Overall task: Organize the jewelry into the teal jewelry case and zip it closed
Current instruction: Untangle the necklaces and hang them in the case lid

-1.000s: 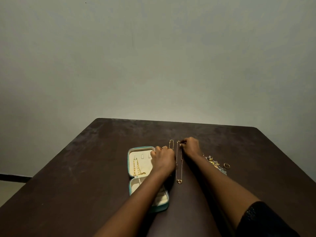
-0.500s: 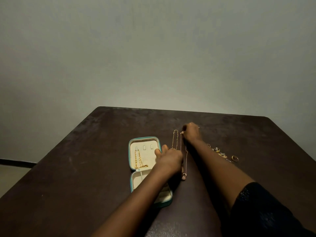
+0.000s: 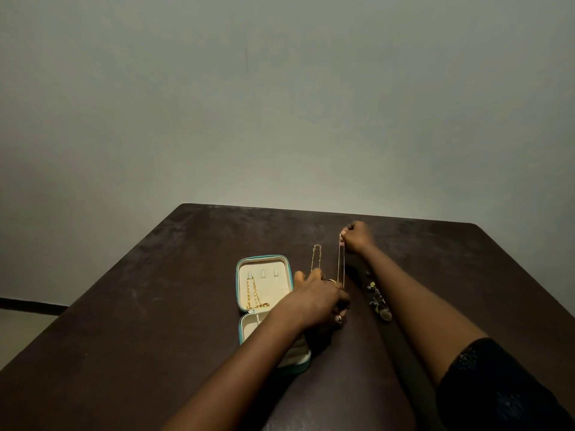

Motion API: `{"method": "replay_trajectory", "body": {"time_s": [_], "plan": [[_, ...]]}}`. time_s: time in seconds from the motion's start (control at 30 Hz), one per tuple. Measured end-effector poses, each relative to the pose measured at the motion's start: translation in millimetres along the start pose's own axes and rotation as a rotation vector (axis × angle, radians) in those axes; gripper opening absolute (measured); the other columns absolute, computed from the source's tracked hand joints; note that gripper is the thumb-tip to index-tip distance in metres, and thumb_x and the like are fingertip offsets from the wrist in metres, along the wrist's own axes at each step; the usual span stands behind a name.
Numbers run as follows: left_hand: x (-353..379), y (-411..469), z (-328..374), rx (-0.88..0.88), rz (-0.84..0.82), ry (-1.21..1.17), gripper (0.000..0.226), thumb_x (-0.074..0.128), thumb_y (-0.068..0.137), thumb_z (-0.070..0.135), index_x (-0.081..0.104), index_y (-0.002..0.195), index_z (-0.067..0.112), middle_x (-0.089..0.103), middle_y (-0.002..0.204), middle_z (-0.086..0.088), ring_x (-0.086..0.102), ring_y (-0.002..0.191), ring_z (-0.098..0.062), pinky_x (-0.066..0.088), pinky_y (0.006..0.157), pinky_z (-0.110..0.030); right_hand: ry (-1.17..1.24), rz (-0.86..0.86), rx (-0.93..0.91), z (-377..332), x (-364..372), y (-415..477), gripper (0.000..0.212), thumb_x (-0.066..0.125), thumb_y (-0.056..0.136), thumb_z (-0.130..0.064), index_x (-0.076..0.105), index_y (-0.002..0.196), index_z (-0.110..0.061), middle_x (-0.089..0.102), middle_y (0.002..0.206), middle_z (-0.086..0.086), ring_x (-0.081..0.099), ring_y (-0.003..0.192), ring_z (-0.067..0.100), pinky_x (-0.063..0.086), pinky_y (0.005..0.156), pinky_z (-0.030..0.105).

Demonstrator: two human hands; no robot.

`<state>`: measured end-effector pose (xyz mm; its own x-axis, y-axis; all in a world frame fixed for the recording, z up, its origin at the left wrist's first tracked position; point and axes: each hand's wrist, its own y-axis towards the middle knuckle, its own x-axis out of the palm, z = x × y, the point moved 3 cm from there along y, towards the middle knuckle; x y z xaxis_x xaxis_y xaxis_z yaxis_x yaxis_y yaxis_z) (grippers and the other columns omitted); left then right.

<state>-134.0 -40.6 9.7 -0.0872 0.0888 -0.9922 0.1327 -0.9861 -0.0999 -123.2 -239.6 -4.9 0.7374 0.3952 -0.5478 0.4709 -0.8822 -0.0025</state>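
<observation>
A person is leaning over a dark table, both arms reaching out across it. The right hand is pinching the far end of a thin necklace between thumb and fingertip, with the other fingers curled in. I cannot tell whether that end is lifted off the wood. From there the doubled chain is running straight back toward six o'clock, to the left hand. The left hand's fingers are curled over and pinching the near end, where a small pendant is showing at the fingertips. A gold ring is sitting on one of its fingers. The teal case is lying open at about nine o'clock from the left hand, and its near half is partly hidden under the left forearm. In the cream-lined far half a gold chain is hanging from the leftmost of three small tabs. A second necklace is lying on the table between the case and the thin necklace, at about eleven o'clock from the left hand, and its near end is disappearing behind that hand's fingers. At three o'clock from the left hand a row of small pieces is lying just beside the right forearm, too blurred to tell apart. A black sleeve is covering the right upper arm, and a plain grey wall is standing behind the table.
</observation>
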Motion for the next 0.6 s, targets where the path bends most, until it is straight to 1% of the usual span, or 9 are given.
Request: {"method": "replay_trajectory", "body": {"time_s": [0.03, 0.07, 0.1, 0.2, 0.27, 0.33, 0.4, 0.5, 0.6], "plan": [[-1.9, -2.4, 1.3, 0.010, 0.011, -0.005, 0.024, 0.053, 0.090, 0.025, 0.059, 0.113, 0.027, 0.052, 0.124, 0.005, 0.033, 0.118, -0.028, 0.024, 0.084, -0.041, 0.085, -0.036, 0.023, -4.8, -3.8, -4.8, 0.041, 0.036, 0.091, 0.005, 0.042, 0.053, -0.010, 0.050, 0.061, 0.017, 0.051, 0.054, 0.026, 0.041, 0.046, 0.025], [-3.6, -4.5, 1.6, 0.015, 0.021, -0.013, 0.023, 0.053, 0.090, 0.023, 0.060, 0.111, 0.028, 0.053, 0.122, 0.006, 0.033, 0.117, -0.027, 0.023, 0.082, -0.040, 0.160, -0.069, 0.043, -9.9, -7.6, -9.9, 0.041, 0.032, 0.091, 0.008, 0.039, 0.054, -0.009, 0.043, 0.057, 0.011, 0.043, 0.049, 0.022, 0.036, 0.041, 0.020], [-5.1, -6.8, 2.0, 0.016, 0.031, -0.022, 0.021, 0.053, 0.090, 0.021, 0.060, 0.109, 0.028, 0.053, 0.121, 0.006, 0.033, 0.116, -0.026, 0.021, 0.081, -0.040, 0.231, -0.092, 0.053, -15.1, -12.4, -15.3, 0.041, 0.029, 0.091, 0.010, 0.038, 0.055, -0.009, 0.038, 0.057, 0.009, 0.038, 0.048, 0.019, 0.034, 0.040, 0.019], [-11.1, -16.2, 2.8, 0.028, 0.069, -0.040, 0.024, 0.053, 0.090, 0.013, 0.059, 0.107, 0.029, 0.055, 0.117, 0.006, 0.034, 0.115, -0.023, 0.020, 0.081, -0.039, 0.404, -0.087, 0.060, -29.1, -28.2, -31.2, 0.039, 0.030, 0.092, 0.011, 0.040, 0.059, -0.008, 0.036, 0.058, 0.008, 0.036, 0.050, 0.017, 0.039, 0.049, 0.027], [-13.5, -22.7, 2.8, 0.024, 0.079, -0.038, 0.029, 0.050, 0.090, 0.008, 0.056, 0.110, 0.028, 0.057, 0.115, 0.002, 0.035, 0.113, -0.022, 0.020, 0.082, -0.039, 0.469, -0.059, 0.060, -35.1, -39.5, -38.8, 0.038, 0.032, 0.092, 0.010, 0.043, 0.059, -0.006, 0.038, 0.058, 0.009, 0.037, 0.050, 0.017, 0.040, 0.050, 0.029], [-16.6, -29.1, 3.5, -0.005, 0.094, -0.032, 0.030, 0.046, 0.091, 0.007, 0.052, 0.114, 0.025, 0.059, 0.113, -0.002, 0.037, 0.111, -0.022, 0.022, 0.085, -0.040, 0.517, -0.061, 0.064, -42.6, -49.0, -45.1, 0.037, 0.033, 0.091, 0.012, 0.044, 0.059, -0.004, 0.038, 0.058, 0.010, 0.037, 0.050, 0.017, 0.040, 0.050, 0.028], [-16.3, -32.2, 0.7, -0.053, 0.123, -0.031, 0.029, 0.045, 0.089, 0.005, 0.050, 0.111, 0.023, 0.062, 0.110, -0.003, 0.044, 0.109, -0.024, 0.024, 0.088, -0.042, 0.551, -0.067, 0.084, -48.4, -55.2, -48.3, 0.036, 0.033, 0.089, 0.013, 0.046, 0.060, -0.004, 0.039, 0.059, 0.010, 0.037, 0.050, 0.016, 0.039, 0.050, 0.027], [-10.8, -37.2, -10.2, -0.141, 0.133, -0.046, 0.028, 0.044, 0.087, 0.004, 0.052, 0.106, 0.024, 0.064, 0.108, -0.003, 0.054, 0.106, -0.027, 0.027, 0.086, -0.041, 0.499, -0.070, 0.139, -52.3, -59.3, -52.8, 0.033, 0.034, 0.088, 0.013, 0.049, 0.064, -0.003, 0.046, 0.060, 0.010, 0.039, 0.049, 0.014, 0.037, 0.044, 0.022], [-7.6, -36.1, -19.6, -0.221, 0.140, -0.025, 0.031, 0.044, 0.089, 0.009, 0.055, 0.112, 0.027, 0.065, 0.114, -0.001, 0.055, 0.111, -0.025, 0.029, 0.088, -0.040, 0.455, -0.114, 0.184, -59.6, -68.2, -56.8, 0.030, 0.035, 0.087, 0.012, 0.052, 0.066, -0.002, 0.051, 0.062, 0.011, 0.039, 0.048, 0.013, 0.035, 0.037, 0.016]]}}
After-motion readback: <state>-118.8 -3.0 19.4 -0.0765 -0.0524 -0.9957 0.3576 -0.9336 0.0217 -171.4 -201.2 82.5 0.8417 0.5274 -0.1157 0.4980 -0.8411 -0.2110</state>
